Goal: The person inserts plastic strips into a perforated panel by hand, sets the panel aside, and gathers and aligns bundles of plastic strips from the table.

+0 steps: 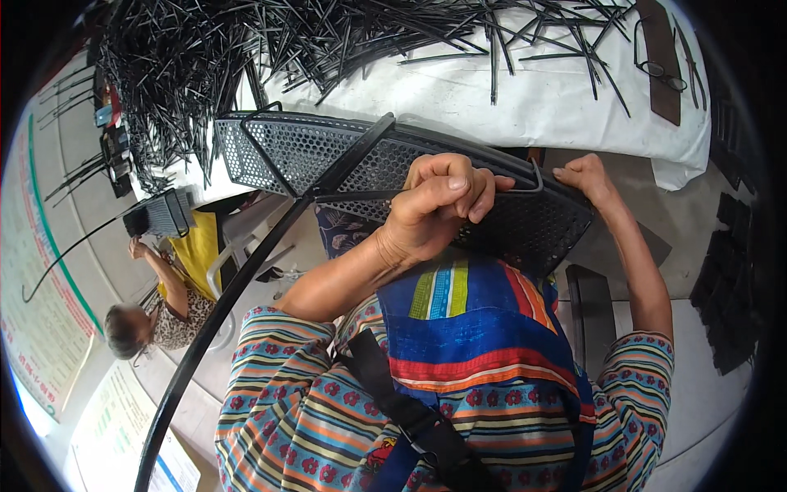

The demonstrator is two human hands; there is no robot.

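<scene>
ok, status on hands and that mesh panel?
Left hand fisted on a thin black rod against the black mesh panel. Right hand grips the panel's far end. Long black tube crosses in front.

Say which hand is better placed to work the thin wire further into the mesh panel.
Probably the left hand: it already pinches the thin wire against the mesh panel. The right hand grips the panel's far edge, steadying it.

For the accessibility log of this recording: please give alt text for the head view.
A person's left hand grips a thin metal rod against a black perforated mesh panel, while the right hand steadies the panel's far edge. A pile of black rods covers the white-clothed table behind; another person sits left.
</scene>
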